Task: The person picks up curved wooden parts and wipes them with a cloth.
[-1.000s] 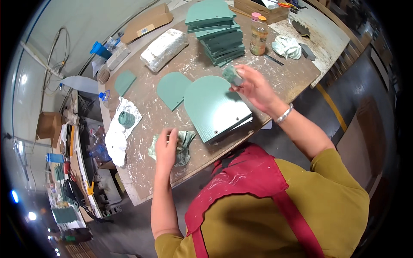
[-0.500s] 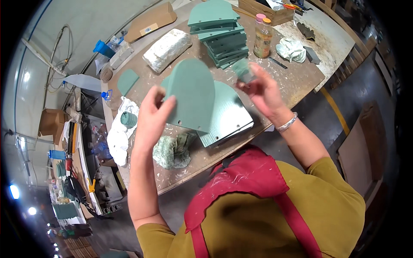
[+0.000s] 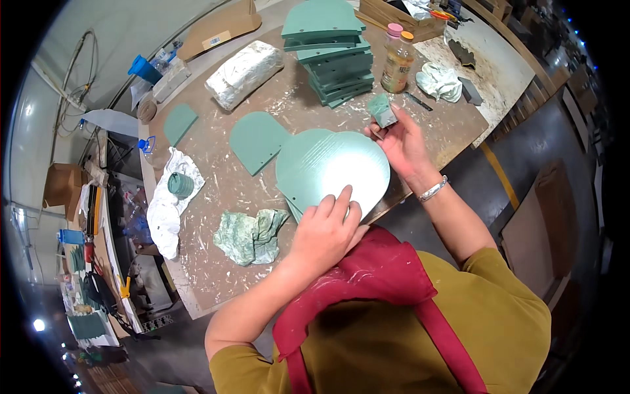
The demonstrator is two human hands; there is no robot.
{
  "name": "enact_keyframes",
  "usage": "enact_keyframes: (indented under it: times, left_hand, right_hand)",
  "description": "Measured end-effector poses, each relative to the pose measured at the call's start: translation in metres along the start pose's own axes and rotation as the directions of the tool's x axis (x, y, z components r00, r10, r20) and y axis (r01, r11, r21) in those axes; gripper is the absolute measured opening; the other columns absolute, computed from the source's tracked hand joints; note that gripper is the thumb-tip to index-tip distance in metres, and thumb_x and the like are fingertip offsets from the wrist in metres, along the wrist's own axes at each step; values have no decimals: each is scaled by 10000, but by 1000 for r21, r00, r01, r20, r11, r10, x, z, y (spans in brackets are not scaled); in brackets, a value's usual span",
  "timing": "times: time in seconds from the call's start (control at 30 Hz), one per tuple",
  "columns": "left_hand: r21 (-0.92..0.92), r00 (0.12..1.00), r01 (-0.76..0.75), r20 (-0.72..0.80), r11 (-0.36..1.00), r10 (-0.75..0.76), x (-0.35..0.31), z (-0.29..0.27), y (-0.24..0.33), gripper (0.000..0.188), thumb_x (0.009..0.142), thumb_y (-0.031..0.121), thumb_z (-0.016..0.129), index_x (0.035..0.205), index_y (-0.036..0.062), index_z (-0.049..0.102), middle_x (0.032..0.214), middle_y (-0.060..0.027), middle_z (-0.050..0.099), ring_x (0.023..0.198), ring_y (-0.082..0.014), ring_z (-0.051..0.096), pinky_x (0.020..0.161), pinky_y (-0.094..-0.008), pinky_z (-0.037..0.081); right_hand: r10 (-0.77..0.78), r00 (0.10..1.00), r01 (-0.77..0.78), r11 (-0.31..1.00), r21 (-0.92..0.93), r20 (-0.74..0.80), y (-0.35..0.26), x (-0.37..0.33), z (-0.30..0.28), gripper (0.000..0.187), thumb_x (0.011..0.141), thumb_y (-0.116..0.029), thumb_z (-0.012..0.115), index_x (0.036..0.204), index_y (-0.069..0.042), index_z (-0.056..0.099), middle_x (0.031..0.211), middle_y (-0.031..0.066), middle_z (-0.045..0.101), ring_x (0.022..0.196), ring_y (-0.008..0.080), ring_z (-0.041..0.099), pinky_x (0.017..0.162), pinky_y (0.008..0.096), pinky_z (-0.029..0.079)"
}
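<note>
Two or more overlapping green panels with rounded ends [image 3: 305, 154] lie on the table in front of me, the nearer one reflecting light strongly. My left hand [image 3: 328, 226] rests on them near the table's front edge, fingers stretched out over the surface. A small green and grey block [image 3: 382, 110] is gripped in my right hand [image 3: 403, 141], held at the right of the panels. Just left of them sits a separate round-ended green panel [image 3: 258, 140] with small holes along its straight edge.
A tall stack of green panels [image 3: 338, 69] stands at the back, beside two bottles [image 3: 397, 64]. A wrapped white bundle [image 3: 244, 73], a crumpled green-stained cloth [image 3: 249, 236], a white cloth [image 3: 164, 220] with a green roll [image 3: 178, 184], and a knife [image 3: 417, 100] lie around the table.
The round-ended panel that my left hand held raised is no longer in the air. That hand has come down and right onto the panels. The block stays in my right hand.
</note>
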State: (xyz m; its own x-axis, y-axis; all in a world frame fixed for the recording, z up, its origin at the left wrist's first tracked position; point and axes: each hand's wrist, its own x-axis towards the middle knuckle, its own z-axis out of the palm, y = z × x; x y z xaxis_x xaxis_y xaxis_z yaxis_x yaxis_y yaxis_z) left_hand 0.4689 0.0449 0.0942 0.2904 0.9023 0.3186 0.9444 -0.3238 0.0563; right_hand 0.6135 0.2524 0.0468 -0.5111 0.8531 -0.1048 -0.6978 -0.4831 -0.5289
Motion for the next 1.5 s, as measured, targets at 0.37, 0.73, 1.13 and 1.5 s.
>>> enact_keyframes:
  times: [0.37,0.73,1.13,1.5]
  left_hand:
    - [-244,980,165,-69,956,-187,1,21,-34,437,898,308,652,1300,142,608,1448,-160,474,1315,-402,436,1082,-543,350]
    - [-310,984,119,-89,943,-154,-2,32,-57,481,827,382,710,1273,212,647,1421,-142,458,1370,-377,361,1102,-605,270]
    - [-271,992,92,-59,958,-112,0,29,-63,551,821,435,716,1317,218,614,1397,-119,491,1313,-358,410,1069,-571,311]
    - [-224,996,83,-19,971,-89,4,24,-61,548,829,506,695,1302,239,619,1428,-113,473,1330,-386,399,1059,-570,327]
  right_hand:
    - [31,919,383,160,-910,392,-6,12,95,255,936,-195,664,1125,-27,642,1006,2,623,939,79,564,828,249,459]
    - [256,777,628,-264,-732,575,70,31,146,272,869,-203,700,1067,-20,670,992,132,583,883,314,604,783,398,498]
    - [135,785,595,-440,-673,605,92,21,138,250,840,-185,716,1029,-34,653,985,134,567,932,334,603,790,409,507]
    - [-50,844,426,-544,-723,535,62,24,122,167,816,-139,688,895,-3,633,945,161,553,913,363,587,800,450,508]
